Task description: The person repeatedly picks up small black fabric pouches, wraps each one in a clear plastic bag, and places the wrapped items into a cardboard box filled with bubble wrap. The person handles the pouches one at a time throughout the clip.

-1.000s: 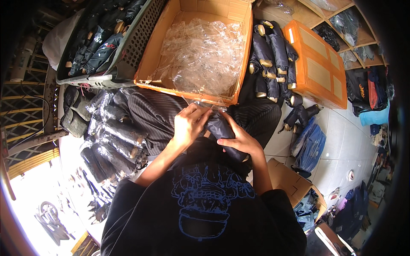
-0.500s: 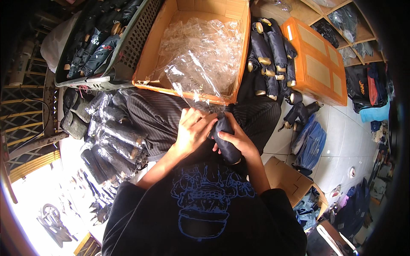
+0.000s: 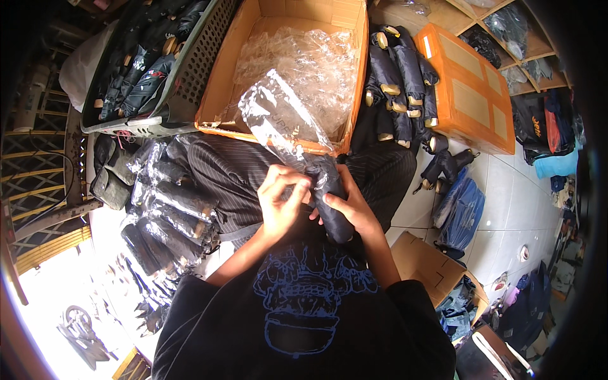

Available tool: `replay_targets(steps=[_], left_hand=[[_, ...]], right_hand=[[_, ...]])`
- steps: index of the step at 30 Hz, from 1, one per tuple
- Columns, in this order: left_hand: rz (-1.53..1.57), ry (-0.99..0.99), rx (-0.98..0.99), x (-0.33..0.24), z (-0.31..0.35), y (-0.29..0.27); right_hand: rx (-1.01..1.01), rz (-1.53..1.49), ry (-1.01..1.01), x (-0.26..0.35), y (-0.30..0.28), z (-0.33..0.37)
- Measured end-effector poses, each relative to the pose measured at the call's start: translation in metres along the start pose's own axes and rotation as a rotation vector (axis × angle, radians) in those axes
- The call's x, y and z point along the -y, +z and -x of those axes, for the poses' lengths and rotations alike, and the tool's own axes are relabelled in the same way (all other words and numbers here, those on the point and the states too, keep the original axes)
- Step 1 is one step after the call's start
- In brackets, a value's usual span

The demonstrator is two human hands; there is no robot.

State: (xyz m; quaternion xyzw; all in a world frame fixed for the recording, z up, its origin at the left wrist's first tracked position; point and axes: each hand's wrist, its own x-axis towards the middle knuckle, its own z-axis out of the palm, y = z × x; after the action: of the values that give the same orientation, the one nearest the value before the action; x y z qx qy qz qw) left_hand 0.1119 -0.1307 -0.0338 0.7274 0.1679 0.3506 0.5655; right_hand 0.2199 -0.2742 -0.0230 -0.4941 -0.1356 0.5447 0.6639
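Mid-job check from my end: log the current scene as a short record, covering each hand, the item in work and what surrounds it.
Item in work: dark rolled bundle, clear plastic sleeve at its far end
Right hand: gripping the bundle, thumb on top
Left hand: beside the bundle's far end; its exact hold is unclear
Ahead: open carton containing loose clear plastic
Ahead left: perforated crate of dark bundles
Left: plastic-wrapped bundles
Ahead right: orange-edged carton

I see both forearms [image 3: 384, 256] slant inward toward the dark bundle [image 3: 339, 223]. The left hand [image 3: 280, 199] curls its fingers by the bundle's upper left; the right hand [image 3: 356, 206] wraps its right side, thumb laid across.
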Motion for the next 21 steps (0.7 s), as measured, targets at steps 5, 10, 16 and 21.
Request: replay_targets(steps=[5, 10, 16, 21], left_hand=[[0.632, -0.512, -0.17, 0.001, -0.007, 0.004], [0.668, -0.663, 0.093, -0.003, -0.013, -0.001], [0.667, -0.677, 0.182, -0.014, -0.006, 0.005], [0.75, -0.802, 0.128, -0.023, -0.014, 0.002]], right_hand=[[0.077, 0.132, -0.073, 0.0, 0.002, -0.005], [0.103, -0.093, 0.039, 0.002, 0.009, -0.004], [0.212, -0.353, 0.049, 0.007, 0.011, -0.001], [0.149, -0.4, 0.117, -0.003, 0.003, 0.001]])
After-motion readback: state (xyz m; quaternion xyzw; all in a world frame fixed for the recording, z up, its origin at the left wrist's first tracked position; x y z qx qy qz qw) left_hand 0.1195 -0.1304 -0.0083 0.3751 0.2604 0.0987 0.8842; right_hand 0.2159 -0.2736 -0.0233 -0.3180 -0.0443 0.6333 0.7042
